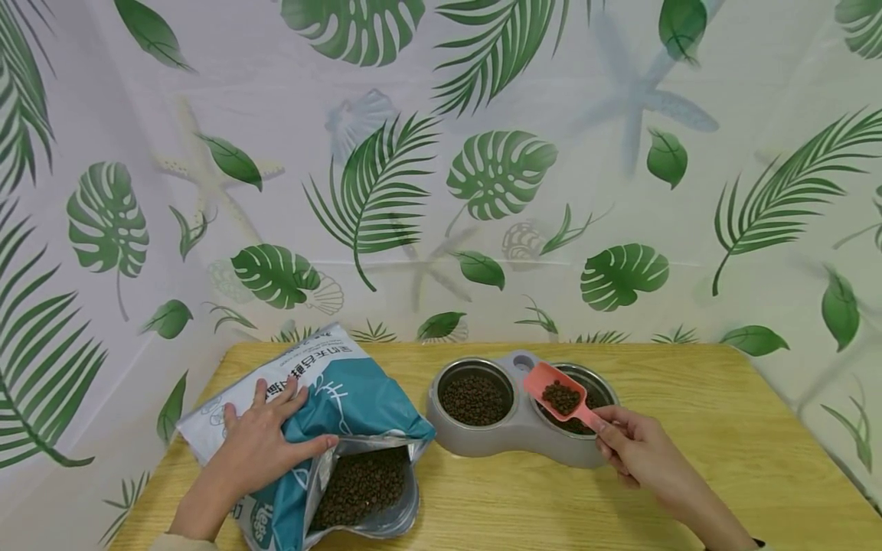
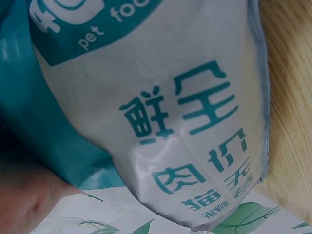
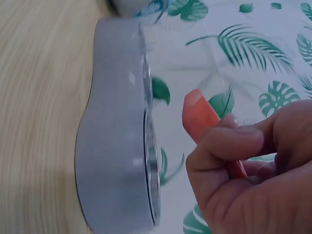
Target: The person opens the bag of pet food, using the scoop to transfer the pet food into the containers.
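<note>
My right hand (image 1: 637, 448) grips the handle of a coral-pink scoop (image 1: 544, 376), which carries brown kibble. The scoop is above the right bowl (image 1: 606, 396) of a grey double pet feeder (image 1: 482, 440); the right wrist view shows it apart from the feeder's rim. Kibble lies in both metal bowls, and the scoop partly hides the right one. On the left, a teal and white pet food bag (image 1: 372, 398) lies with its mouth toward me, kibble showing inside. My left hand (image 1: 258, 444) rests on the bag with fingers spread, its thumb along the bag near the opening.
The feeder and bag are on a wood-grain table (image 1: 689, 413). A small round recess (image 1: 524, 363) sits between the bowls at the back. Behind the table hangs a white cloth (image 1: 551, 306) printed with green leaves, and it also covers the left side.
</note>
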Demonstrator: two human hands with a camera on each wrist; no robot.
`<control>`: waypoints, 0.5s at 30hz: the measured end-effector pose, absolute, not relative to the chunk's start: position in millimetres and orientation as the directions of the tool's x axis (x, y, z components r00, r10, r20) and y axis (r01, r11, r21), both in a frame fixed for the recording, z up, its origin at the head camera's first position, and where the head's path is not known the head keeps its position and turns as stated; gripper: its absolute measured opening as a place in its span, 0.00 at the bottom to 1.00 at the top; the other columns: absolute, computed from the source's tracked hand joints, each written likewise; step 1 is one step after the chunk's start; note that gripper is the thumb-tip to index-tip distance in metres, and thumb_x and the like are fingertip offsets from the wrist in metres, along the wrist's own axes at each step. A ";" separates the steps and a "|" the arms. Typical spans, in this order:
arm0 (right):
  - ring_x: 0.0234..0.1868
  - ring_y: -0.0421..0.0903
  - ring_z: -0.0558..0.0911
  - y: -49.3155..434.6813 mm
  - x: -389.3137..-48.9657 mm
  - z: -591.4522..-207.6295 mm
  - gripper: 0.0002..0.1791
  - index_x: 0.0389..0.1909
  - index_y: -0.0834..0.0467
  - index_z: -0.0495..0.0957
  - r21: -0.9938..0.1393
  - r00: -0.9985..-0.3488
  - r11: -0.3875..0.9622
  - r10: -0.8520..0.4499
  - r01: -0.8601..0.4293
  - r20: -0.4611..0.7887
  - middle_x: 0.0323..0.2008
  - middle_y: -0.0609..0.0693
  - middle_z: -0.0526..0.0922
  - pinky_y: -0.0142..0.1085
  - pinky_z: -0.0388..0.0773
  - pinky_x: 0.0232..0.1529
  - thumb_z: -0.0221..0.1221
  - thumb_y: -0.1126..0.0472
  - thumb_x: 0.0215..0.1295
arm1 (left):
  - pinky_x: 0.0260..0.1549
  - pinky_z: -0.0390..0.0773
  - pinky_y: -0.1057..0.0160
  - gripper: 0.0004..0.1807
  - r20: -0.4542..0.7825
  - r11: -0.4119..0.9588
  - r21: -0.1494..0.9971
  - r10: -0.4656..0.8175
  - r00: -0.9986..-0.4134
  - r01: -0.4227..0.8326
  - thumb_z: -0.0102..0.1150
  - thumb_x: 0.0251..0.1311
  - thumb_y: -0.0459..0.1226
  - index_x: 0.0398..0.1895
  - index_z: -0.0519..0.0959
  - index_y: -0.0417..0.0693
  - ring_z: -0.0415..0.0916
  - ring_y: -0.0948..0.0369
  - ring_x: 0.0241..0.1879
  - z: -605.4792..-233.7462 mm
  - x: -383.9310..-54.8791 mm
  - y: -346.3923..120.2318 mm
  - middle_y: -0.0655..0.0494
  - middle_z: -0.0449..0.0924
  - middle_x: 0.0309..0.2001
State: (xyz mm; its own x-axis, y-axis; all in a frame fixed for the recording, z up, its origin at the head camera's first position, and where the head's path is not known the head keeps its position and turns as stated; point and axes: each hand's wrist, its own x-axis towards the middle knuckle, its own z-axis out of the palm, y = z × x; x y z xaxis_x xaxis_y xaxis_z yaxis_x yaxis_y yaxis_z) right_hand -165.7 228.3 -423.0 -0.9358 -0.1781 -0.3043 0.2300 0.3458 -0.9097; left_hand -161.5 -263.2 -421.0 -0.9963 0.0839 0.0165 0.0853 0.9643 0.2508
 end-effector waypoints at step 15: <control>0.15 0.42 0.66 250.4 -177.2 -449.7 0.22 0.54 0.76 0.76 -0.491 -0.993 0.865 -0.055 -0.099 0.102 0.18 0.49 0.74 0.34 0.61 0.18 0.48 0.58 0.82 | 0.57 0.48 0.11 0.55 0.047 0.963 0.250 0.088 -0.995 0.097 0.57 0.53 0.75 0.74 0.70 0.46 0.49 0.25 0.76 -422.8 -160.8 -263.8 0.41 0.64 0.76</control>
State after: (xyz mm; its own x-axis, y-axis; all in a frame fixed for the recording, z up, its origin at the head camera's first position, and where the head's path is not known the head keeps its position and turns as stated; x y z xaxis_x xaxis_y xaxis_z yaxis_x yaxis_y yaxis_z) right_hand -177.2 250.4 -449.7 -0.9932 -0.0554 0.1020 -0.0987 0.8655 -0.4911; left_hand -160.8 -263.8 -422.8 -0.9950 0.0883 0.0471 0.0974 0.9632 0.2505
